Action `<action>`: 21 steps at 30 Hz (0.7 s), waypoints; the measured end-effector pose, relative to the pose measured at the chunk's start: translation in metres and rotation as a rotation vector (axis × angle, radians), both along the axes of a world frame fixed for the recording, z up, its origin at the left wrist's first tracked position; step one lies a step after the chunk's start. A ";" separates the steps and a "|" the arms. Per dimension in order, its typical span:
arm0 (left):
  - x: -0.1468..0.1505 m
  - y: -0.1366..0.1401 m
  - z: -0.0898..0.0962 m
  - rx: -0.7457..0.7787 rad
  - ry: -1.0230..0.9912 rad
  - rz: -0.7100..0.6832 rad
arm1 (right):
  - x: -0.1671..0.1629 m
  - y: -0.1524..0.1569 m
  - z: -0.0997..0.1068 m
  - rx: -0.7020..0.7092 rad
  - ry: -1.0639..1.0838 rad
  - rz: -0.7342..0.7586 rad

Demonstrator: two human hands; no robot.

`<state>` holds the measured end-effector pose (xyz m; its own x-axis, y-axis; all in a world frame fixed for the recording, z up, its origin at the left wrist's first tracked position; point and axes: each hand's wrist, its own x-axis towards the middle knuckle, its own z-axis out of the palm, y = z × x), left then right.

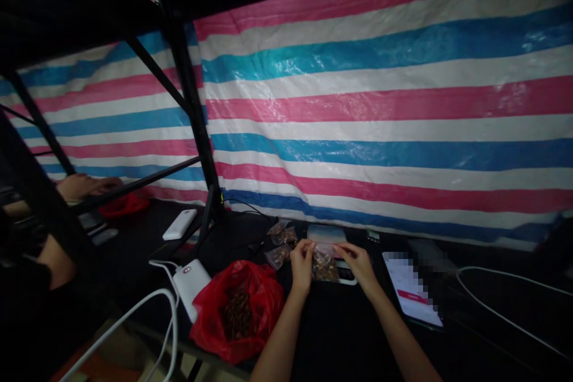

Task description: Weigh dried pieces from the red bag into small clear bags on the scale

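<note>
Both hands pinch the top edge of a small clear plastic bag [325,268] that holds brownish bits. My left hand [303,262] grips its left upper corner, and my right hand [356,259] the right one. Under and behind the bag lies a small scale [348,280] with a white rim and a metallic plate, partly covered by the bag and hands. Left of my left hand sit several filled clear bags [280,255]. An opened red plastic bag [264,292] full of dark brown pieces stands beside my left forearm.
A phone [414,292] with a lit screen lies to the right, near a white cable [501,310]. White power banks [190,286] lie at left. Behind a black metal frame [192,107], another person's hands [83,186] work. Striped sheeting [380,149] closes the back.
</note>
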<state>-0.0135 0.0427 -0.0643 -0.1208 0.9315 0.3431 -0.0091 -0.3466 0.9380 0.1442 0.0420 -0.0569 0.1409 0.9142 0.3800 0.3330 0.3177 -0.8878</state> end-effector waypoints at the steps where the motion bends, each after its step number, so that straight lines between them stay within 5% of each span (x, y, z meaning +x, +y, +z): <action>1: 0.000 0.000 0.000 -0.001 -0.009 -0.003 | -0.001 0.000 0.000 0.002 -0.001 0.001; 21: -0.004 0.003 -0.013 0.031 0.011 -0.009 | -0.016 -0.018 -0.015 0.170 0.033 -0.061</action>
